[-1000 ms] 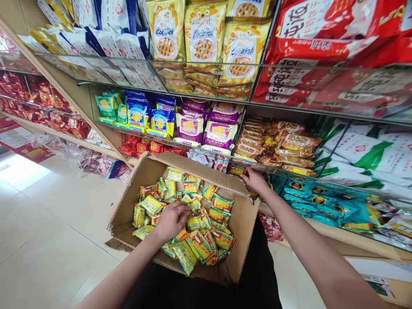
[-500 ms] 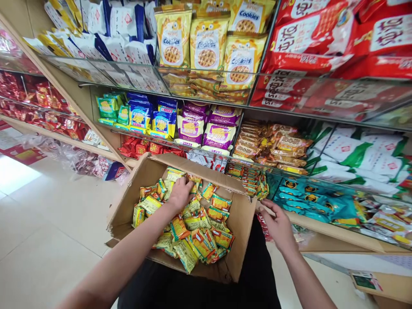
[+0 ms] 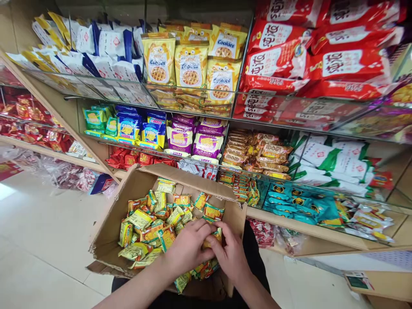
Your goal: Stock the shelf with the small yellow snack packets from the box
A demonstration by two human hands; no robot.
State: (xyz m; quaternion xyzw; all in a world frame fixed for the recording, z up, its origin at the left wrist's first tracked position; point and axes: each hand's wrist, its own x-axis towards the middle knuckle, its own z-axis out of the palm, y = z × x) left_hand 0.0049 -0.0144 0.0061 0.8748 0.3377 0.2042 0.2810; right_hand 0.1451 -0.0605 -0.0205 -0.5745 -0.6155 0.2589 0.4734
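Observation:
A cardboard box (image 3: 99, 234) rests on my lap, holding many small yellow and orange snack packets (image 3: 139, 219). Over its right half my two hands meet. My right hand (image 3: 230, 253) pinches one small snack packet (image 3: 216, 238) between thumb and index finger. Against the other side of that packet, my left hand (image 3: 191, 242) is curled with its fingers closed around it. The hands hide part of the packet and the packets under them.
Shelves with glass fronts (image 3: 189, 99) rise just beyond the box. They hold cookie bags (image 3: 191, 71), red bags (image 3: 277, 60), purple biscuit packs (image 3: 207, 141) and teal packets (image 3: 296, 201). Plastic-wrapped goods (image 3: 67, 174) lie on the tiled floor (image 3: 38, 231) at the left.
My left hand has moved from the back of the box towards the front right. My right hand has come from outside the right edge to join it on a packet. The view has shifted right.

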